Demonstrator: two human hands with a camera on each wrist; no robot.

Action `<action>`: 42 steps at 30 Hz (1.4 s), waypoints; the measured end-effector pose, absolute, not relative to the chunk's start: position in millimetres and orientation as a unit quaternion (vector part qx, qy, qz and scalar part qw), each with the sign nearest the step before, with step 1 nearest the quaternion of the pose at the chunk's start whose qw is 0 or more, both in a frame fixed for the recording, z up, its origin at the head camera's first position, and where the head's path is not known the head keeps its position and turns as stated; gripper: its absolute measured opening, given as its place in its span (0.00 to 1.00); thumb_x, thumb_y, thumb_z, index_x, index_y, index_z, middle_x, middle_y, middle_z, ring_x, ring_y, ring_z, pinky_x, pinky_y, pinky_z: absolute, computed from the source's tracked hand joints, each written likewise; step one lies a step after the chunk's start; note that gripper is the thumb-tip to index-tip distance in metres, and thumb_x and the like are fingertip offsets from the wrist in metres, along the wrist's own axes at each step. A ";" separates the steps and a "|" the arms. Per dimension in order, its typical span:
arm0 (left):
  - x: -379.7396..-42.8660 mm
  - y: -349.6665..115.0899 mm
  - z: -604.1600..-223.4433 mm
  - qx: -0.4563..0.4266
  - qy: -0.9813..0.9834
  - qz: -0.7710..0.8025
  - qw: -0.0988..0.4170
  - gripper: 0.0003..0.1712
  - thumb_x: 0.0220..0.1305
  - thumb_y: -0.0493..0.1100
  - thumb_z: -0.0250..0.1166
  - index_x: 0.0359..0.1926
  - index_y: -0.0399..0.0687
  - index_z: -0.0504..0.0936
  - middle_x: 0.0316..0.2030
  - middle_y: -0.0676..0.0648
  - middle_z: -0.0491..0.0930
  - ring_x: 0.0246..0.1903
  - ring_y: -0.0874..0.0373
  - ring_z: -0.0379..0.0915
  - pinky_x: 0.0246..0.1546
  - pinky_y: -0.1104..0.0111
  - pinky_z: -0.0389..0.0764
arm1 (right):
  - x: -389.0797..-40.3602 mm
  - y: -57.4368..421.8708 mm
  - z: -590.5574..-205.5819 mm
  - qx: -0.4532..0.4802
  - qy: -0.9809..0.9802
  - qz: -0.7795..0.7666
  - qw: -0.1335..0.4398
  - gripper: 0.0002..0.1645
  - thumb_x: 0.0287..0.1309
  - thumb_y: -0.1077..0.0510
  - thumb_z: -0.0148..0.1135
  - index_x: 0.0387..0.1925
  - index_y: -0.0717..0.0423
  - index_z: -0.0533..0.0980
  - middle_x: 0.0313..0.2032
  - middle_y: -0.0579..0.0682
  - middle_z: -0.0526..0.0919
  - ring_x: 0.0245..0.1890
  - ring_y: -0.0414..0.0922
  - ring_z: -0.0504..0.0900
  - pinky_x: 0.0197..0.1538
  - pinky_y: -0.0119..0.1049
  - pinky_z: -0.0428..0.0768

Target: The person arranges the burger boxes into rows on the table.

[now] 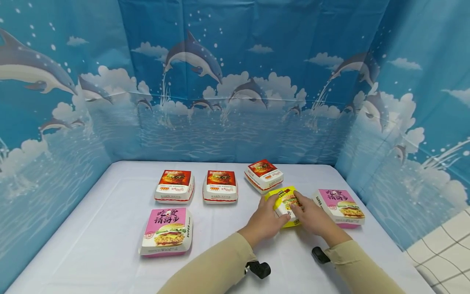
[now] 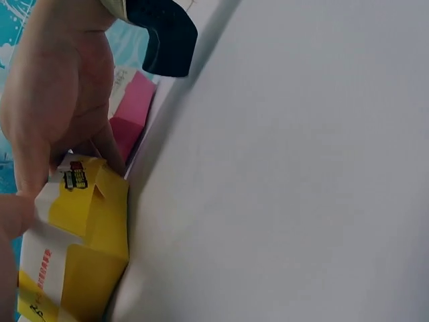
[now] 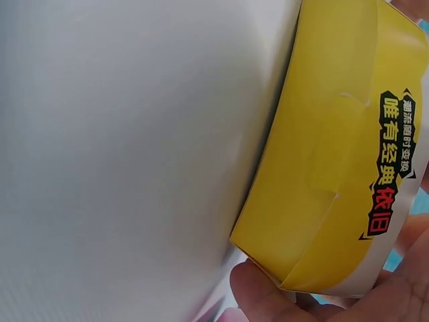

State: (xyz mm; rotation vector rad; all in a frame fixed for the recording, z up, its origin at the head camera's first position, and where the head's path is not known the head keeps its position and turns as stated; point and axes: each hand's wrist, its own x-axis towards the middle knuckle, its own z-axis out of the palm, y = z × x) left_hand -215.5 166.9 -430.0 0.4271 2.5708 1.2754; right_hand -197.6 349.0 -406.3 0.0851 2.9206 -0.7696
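A yellow and white burger box [image 1: 287, 201] lies on the white table, between both hands. My left hand [image 1: 263, 219] grips its left side, thumb over the near part of the lid. On the opposite side my right hand [image 1: 313, 215] holds it, with fingers reaching over the far right corner. In the left wrist view, the yellow box [image 2: 87, 241] has a folded flap on its near side, and the right hand [image 2: 57, 94] is at its far end. The right wrist view shows the box's yellow side [image 3: 322, 154] with printed characters; a fingertip [image 3: 258, 292] touches its lower corner.
Red and white burger boxes stand at the back left [image 1: 174, 187], back middle [image 1: 220, 188] and, turned askew, just behind the yellow one [image 1: 264, 175]. Pink boxes sit at the left [image 1: 167, 232] and right [image 1: 339, 207]. A dolphin-print curtain [image 1: 227, 122] borders the table.
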 end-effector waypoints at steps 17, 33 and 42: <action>-214.3 167.5 -435.5 0.138 0.883 0.435 0.107 0.43 0.66 0.68 0.68 0.78 0.73 0.63 0.82 0.50 0.59 0.81 0.45 0.55 0.73 0.44 0.70 | -197.4 348.4 -406.8 0.042 0.964 -0.253 0.075 0.47 0.81 0.38 0.47 0.84 0.60 0.46 0.79 0.72 0.55 0.76 0.71 0.61 0.75 0.70 0.63; -211.5 166.4 -430.9 0.130 0.883 0.437 0.108 0.43 0.66 0.67 0.68 0.78 0.73 0.64 0.81 0.49 0.59 0.80 0.43 0.58 0.71 0.44 0.72 | -198.8 349.9 -409.3 0.036 0.965 -0.250 0.074 0.47 0.81 0.37 0.46 0.84 0.58 0.46 0.79 0.71 0.55 0.77 0.72 0.58 0.73 0.71 0.63; -212.2 167.1 -432.6 0.129 0.886 0.432 0.107 0.44 0.66 0.67 0.68 0.79 0.74 0.63 0.81 0.50 0.59 0.78 0.44 0.61 0.71 0.44 0.73 | -199.0 349.4 -409.2 0.039 0.964 -0.252 0.077 0.47 0.81 0.38 0.46 0.84 0.58 0.45 0.79 0.71 0.55 0.77 0.72 0.58 0.73 0.72 0.63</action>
